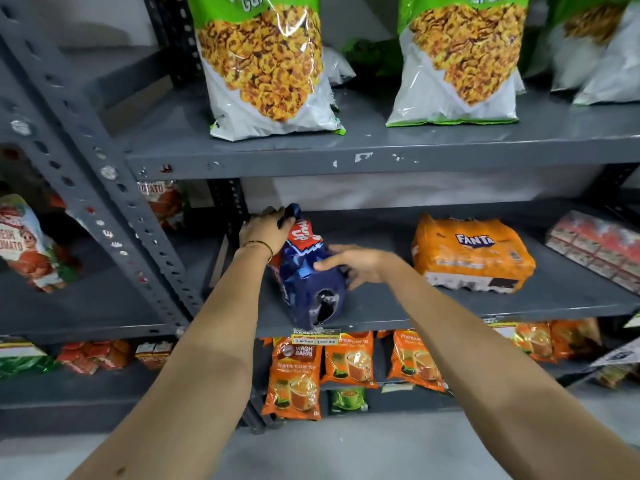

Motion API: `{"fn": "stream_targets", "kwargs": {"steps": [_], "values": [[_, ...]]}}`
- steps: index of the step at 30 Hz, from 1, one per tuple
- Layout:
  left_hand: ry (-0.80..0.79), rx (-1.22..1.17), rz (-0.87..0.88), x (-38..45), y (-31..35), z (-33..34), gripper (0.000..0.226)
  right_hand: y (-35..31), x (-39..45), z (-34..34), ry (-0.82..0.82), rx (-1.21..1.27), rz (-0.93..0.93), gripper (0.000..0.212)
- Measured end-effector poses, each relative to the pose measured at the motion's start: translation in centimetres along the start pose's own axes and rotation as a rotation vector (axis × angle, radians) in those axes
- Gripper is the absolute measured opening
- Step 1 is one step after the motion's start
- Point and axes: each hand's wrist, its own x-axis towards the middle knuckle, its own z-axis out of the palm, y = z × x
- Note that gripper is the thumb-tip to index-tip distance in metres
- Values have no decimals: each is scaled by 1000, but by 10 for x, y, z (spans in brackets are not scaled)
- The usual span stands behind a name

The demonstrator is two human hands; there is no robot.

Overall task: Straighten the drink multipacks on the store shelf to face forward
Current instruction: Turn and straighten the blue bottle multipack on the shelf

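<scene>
A dark blue and red drink multipack (304, 271) lies on the middle grey shelf (398, 306), turned end-on so its narrow torn end points out over the front edge. My left hand (265, 232) grips its far left end near the upright post. My right hand (353, 265) presses against its right side, fingers spread along the wrap. An orange Fanta multipack (471, 254) sits to the right on the same shelf, label facing forward, untouched. A red multipack (595, 247) lies at the far right, angled.
A perforated grey upright post (104, 188) stands just left of the blue pack. Large green and white snack bags (266, 64) stand on the shelf above. Orange tea packets (294, 375) fill the shelf below. Tomato snack packs (27, 244) sit on the neighbouring rack.
</scene>
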Motion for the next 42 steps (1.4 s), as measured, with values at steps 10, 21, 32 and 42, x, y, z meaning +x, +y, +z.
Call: {"fn": "stream_targets", "kwargs": {"steps": [10,21,32,42], "values": [[384,-73,-46,-78,-24,12,45,-4,19,-37,439,178,-65,46],[109,-867,-445,-80,-2,23,58,19,10,-14,414,336,-51,47],[47,-866,-407,-93,-15,9,57,25,-1,11,405,369,-70,46],[44,-808,-393,-112,-36,0,55,25,-3,41,427,353,-95,39]]}}
